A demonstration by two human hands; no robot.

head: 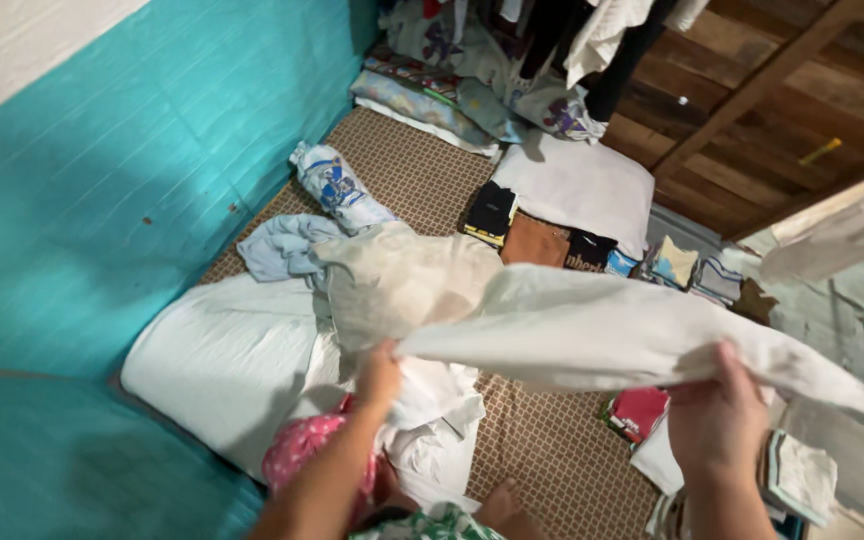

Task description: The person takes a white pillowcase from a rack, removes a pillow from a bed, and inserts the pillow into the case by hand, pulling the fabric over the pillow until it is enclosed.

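left hand (pixel 380 372): closed on white cloth (pixel 592 335) | right hand (pixel 717 415): closed on same cloth, stretched between both | below: brown mat (pixel 542 450), white pillow (pixel 227 360)

Soft matt white cloth (pixel 592 330); woven brown mat (pixel 542 450); rough wooden wall (pixel 802 90).
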